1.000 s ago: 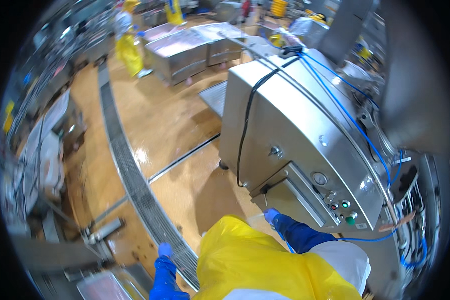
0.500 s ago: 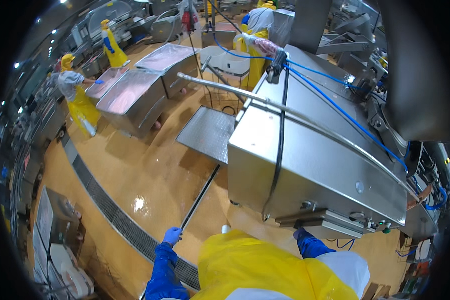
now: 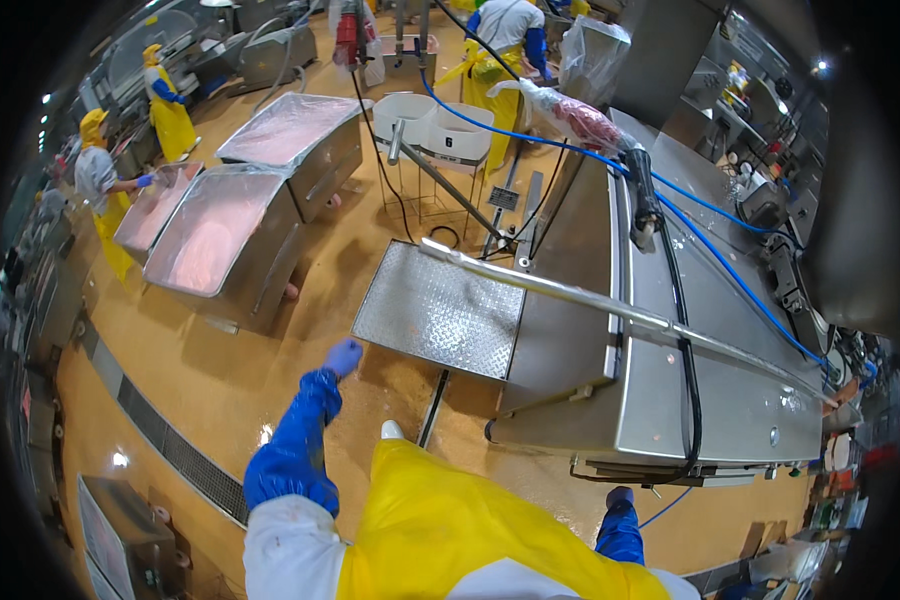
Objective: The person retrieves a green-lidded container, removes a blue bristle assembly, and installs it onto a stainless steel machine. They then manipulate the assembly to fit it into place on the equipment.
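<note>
Gap between steel bin [image 3: 265,270] and tread plate [image 3: 435,312]; machine [image 3: 645,395] blocks right.

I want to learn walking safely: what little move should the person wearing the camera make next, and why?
Maybe take one slow, short step, keeping the white boot clear of the metal platform. I'd say so because the platform's edge is just ahead, the left hand is near its corner, and the floor has shiny spots that could be slippery.

place: food-processing plant | steel tubs [image 3: 270,262] of pink mass | floor drain [image 3: 173,446] | yellow-aproned workers [image 3: 175,122]
</note>
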Available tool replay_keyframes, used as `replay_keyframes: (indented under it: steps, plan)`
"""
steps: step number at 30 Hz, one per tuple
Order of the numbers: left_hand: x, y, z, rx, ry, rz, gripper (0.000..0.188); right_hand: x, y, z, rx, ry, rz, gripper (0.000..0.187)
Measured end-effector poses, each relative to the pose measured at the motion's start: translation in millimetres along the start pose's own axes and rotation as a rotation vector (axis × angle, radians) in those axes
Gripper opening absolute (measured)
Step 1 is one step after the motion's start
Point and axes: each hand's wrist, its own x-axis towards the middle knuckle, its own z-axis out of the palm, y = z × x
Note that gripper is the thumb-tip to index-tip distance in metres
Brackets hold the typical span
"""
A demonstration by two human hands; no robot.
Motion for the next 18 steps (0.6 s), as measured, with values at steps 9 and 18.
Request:
replay_keyframes:
  steps: [9, 18]
  plan:
    - [326, 243, -158, -0.347, 0.043, 0.371, 0.024, -114, -91, 4, 0.960, 0.611, 0.802, 0.026]
    - [667, 420, -326, 0.210, 0.585, 0.821, 0.042, -282, -109, -108, 1.382, 0.831, 1.456, 0.036]
